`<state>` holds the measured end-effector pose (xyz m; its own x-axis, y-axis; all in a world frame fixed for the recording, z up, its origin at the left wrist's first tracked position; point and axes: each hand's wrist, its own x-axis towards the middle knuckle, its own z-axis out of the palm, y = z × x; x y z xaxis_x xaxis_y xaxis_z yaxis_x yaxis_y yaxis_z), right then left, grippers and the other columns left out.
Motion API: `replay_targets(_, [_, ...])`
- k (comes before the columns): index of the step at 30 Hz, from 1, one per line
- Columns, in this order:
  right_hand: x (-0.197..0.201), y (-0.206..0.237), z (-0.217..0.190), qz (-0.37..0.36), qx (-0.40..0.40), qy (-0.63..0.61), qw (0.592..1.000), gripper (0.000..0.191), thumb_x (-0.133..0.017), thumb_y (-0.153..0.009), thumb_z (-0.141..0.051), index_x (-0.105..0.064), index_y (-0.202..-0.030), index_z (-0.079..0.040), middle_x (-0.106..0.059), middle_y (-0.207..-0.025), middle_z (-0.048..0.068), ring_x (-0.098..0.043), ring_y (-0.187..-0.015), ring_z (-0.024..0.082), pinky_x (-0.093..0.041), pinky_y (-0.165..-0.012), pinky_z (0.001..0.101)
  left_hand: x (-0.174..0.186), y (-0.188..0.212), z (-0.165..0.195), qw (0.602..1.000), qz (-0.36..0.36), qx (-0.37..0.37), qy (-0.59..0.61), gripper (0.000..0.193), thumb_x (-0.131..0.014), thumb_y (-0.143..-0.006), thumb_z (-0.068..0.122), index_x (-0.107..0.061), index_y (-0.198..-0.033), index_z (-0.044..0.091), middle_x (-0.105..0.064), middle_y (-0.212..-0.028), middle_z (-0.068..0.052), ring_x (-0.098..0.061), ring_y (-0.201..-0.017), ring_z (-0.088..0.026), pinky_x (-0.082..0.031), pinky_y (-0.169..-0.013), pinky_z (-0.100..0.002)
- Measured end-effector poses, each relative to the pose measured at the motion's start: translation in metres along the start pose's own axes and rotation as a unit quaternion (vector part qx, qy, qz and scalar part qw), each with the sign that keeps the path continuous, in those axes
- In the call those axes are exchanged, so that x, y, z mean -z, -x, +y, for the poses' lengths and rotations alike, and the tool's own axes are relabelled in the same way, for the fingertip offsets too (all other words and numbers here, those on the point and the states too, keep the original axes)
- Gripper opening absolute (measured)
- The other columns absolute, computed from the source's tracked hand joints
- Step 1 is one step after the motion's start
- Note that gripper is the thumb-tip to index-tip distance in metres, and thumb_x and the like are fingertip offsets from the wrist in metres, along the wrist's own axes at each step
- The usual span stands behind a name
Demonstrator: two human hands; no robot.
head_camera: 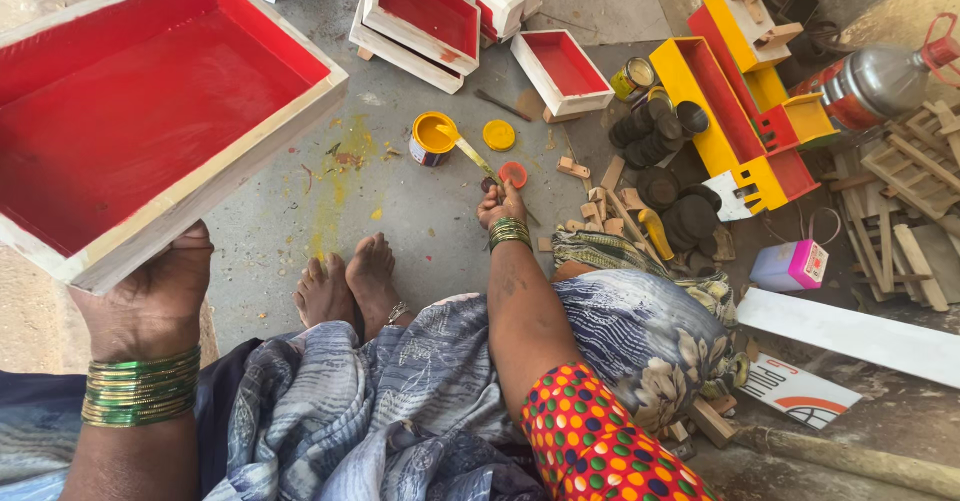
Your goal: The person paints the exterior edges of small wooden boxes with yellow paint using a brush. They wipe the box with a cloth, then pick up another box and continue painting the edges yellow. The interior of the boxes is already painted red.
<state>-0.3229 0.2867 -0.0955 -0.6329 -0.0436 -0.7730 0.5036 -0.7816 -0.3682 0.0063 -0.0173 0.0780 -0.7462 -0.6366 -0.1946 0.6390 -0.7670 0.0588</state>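
1. Grey concrete floor (420,211), stained with yellow paint, is the work surface; the person sits on it with bare feet (345,286) stretched forward.
2. A large wooden tray (150,111), red inside and with pale unpainted sides, is lifted at the left of the view. Its long axis runs from the near left to the far right, and it tilts so that the red inside faces the camera.
3. The left hand (150,301) grips the tray from below at its near corner; the fingers are closed around the edge, with the thumb side toward the camera.
4. The right hand (502,204) reaches forward to the floor, well apart from the tray. Its fingers are curled around what looks like the near end of a thin brush (478,159), but the grip is small in the view and I cannot tell it surely.
5. The brush points away to the far left, toward an open tin of yellow paint (433,138), which the right hand is nearer to.
6. Just beside the hand lie a small red lid (513,173) and a yellow lid (498,135).
7. Farther out stand smaller red trays (562,69), a yellow and red toy (740,111), dark round wheels (670,191) and small wooden blocks (600,206).
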Motion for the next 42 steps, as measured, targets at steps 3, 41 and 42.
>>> replay_targets(3, [-0.002,-0.004,-0.004,-0.053,0.021,0.037,0.998,0.026,-0.069,-0.099,-0.034,-0.06,-0.093,-0.01,-0.062,-0.076,0.005,-0.055,-0.061,0.014,-0.042,-0.056,0.0262,-0.013,0.003,-0.004,1.0,0.017,-0.001,0.024,0.037,-0.055,-0.113,0.028,-0.057,-0.132,-0.003,-0.068,-0.123,-0.017,-0.071,-0.112,-0.03,-0.063,-0.102,-0.045])
replay_targets(41, [-0.105,0.026,-0.009,-0.264,0.54,0.673,0.431,0.005,-0.075,-0.079,-0.006,-0.072,-0.081,-0.009,-0.075,-0.078,0.006,-0.072,-0.071,0.018,-0.056,-0.068,0.0317,0.0,-0.015,-0.004,0.989,-0.016,-0.045,-0.143,0.052,-0.072,-0.101,0.046,-0.056,-0.136,0.011,-0.068,-0.125,-0.003,-0.069,-0.117,-0.019,-0.06,-0.1,-0.037])
replay_targets(42, [-0.104,0.025,-0.007,-0.266,0.541,0.677,0.423,0.006,-0.075,-0.079,-0.005,-0.071,-0.081,-0.009,-0.075,-0.079,0.006,-0.072,-0.072,0.019,-0.056,-0.068,0.0324,0.004,-0.017,-0.003,0.988,-0.021,-0.049,-0.144,0.051,-0.072,-0.102,0.046,-0.056,-0.136,0.011,-0.067,-0.124,-0.003,-0.068,-0.117,-0.019,-0.06,-0.101,-0.038])
